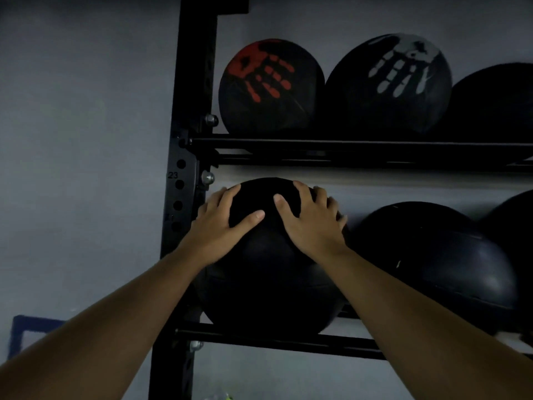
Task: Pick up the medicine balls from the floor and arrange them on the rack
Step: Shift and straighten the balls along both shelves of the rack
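Observation:
A plain black medicine ball [268, 284] rests on the lower rails of the black rack [288, 339], at the rack's left end. Both hands lie on its top with fingers spread. My left hand [225, 223] grips the upper left of the ball, and my right hand [311, 223] grips the upper right. Another black ball [432, 255] sits just to its right on the same tier, with a third ball's edge [516, 226] beyond it.
The upper tier [346, 145] carries a ball with a red handprint [271, 88], one with a grey handprint [389, 85] and a dark ball [496, 102]. The rack's upright post [184, 168] stands at the left against a grey wall [80, 140].

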`<act>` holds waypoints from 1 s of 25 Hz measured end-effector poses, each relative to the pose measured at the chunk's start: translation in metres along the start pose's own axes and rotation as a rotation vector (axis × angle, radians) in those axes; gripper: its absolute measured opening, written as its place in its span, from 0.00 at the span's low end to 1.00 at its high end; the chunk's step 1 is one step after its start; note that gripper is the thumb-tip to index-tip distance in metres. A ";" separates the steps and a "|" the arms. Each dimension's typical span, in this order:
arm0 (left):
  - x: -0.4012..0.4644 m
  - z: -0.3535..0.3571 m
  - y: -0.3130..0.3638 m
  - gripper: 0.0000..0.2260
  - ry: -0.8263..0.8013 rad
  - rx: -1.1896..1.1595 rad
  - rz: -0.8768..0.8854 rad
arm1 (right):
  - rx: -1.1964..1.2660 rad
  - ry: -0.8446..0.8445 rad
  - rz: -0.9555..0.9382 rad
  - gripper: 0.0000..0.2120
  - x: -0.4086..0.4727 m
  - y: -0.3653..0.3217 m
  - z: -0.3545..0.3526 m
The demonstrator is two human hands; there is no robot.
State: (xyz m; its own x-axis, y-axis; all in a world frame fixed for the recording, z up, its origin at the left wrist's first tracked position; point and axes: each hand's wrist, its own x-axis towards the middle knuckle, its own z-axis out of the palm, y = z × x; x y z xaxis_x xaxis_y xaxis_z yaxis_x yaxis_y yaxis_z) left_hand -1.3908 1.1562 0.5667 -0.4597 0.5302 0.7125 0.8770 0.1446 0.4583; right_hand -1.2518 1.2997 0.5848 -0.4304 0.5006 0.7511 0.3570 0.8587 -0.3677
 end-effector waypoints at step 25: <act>0.023 0.035 0.118 0.17 0.197 0.470 0.469 | -0.061 -0.064 -0.084 0.30 0.012 0.057 -0.086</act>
State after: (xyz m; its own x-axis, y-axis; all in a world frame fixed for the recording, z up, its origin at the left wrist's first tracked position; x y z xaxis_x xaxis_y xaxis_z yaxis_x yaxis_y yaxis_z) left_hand -1.2932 1.2144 0.6182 0.0048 0.4703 0.8825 0.9365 0.3074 -0.1690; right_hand -1.1649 1.3448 0.6200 -0.5124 0.4350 0.7404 0.3662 0.8906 -0.2698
